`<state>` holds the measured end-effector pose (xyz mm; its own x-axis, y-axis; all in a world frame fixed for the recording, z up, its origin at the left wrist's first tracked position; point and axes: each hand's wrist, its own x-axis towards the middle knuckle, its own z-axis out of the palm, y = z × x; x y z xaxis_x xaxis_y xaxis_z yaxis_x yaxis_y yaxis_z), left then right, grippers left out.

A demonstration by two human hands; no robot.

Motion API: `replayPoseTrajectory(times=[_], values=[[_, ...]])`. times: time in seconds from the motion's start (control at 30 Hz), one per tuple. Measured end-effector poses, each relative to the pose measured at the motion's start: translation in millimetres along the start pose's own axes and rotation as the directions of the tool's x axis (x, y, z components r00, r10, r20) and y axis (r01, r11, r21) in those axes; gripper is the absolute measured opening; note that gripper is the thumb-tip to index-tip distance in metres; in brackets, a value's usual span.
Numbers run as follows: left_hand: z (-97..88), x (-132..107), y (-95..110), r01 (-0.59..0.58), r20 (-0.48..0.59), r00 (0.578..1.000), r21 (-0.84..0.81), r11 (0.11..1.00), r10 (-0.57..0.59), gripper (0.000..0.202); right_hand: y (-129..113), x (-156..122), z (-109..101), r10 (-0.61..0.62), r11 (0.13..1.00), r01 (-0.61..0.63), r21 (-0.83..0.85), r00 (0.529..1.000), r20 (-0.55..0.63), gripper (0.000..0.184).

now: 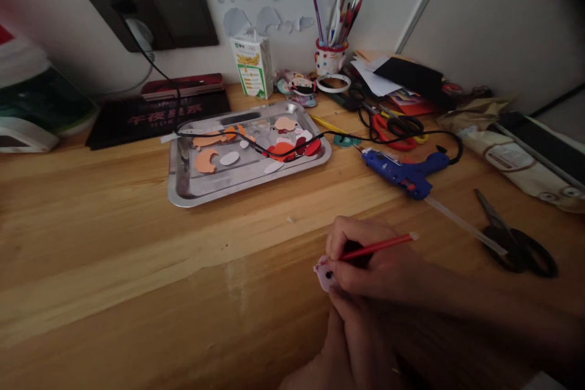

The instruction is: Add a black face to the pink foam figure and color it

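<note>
Near the front of the table, my right hand (365,253) is closed round a slim red pen (377,246). The pen's tip end is covered by the fingers, over a small pale pink cutout (325,279) with a black dot on it. Below it, my left hand (345,341) pinches the cutout's lower edge against the wooden table (150,292). Part of the cutout lies hidden under my fingers.
A metal tray (180,192) of coloured paper cutouts stands at the back. To the right lie a blue glue gun (404,173) with its black cord, and black-handled scissors (516,244). Behind are a drink carton (253,67) and a cup of brushes (329,60).
</note>
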<state>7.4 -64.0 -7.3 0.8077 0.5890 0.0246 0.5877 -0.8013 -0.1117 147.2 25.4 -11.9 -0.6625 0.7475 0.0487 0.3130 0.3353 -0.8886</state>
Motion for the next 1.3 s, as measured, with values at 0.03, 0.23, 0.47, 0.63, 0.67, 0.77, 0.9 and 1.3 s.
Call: replayPoseTrajectory(times=[0.03, 0.23, 0.47, 0.63, 0.67, 0.77, 0.9, 1.3], values=[[-0.1, -1, 1, -0.008, 0.001, 1.0, -0.004, 1.0, 0.008, 0.028, 0, 0, 0, 0.008, 1.0, -0.008, 0.005, 1.0, 0.001, 0.013], [10.1, 0, 1, -0.03, 0.008, 1.0, -0.042, 0.999, 0.03, 0.03, 0, 1, 1, 0.035, 0.999, -0.035, 0.018, 0.999, 0.003, 0.013], [35.1, 14, -2, 0.007, 0.003, 1.0, -0.099, 0.995, -0.007, 0.033, 0, -1, 1, 0.051, 0.998, -0.051, 0.04, 0.999, 0.001, 0.013], [40.3, 17, -2, 0.021, -0.005, 1.0, -0.132, 0.991, -0.021, 0.036, -2, -1, -1, 0.051, 0.998, -0.051, 0.04, 0.999, 0.007, 0.012], [39.9, 17, -2, 0.024, -0.005, 1.0, -0.136, 0.99, -0.025, 0.036, -2, 0, -1, 0.053, 0.998, -0.053, 0.039, 0.999, 0.005, 0.012], [36.4, 17, -1, 0.037, -0.002, 0.999, -0.144, 0.989, -0.038, 0.034, -3, 1, -1, 0.054, 0.998, -0.054, 0.038, 0.999, 0.005, 0.012], [29.7, 13, 0, 0.045, -0.003, 0.999, -0.151, 0.988, -0.046, 0.033, -4, 1, -1, 0.049, 0.998, -0.05, 0.036, 0.999, 0.008, 0.012], [15.7, 5, -3, 0.009, -0.022, 1.0, -0.133, 0.991, -0.012, 0.029, -4, 2, -1, 0.03, 0.999, -0.03, 0.028, 0.999, 0.019, 0.011]])
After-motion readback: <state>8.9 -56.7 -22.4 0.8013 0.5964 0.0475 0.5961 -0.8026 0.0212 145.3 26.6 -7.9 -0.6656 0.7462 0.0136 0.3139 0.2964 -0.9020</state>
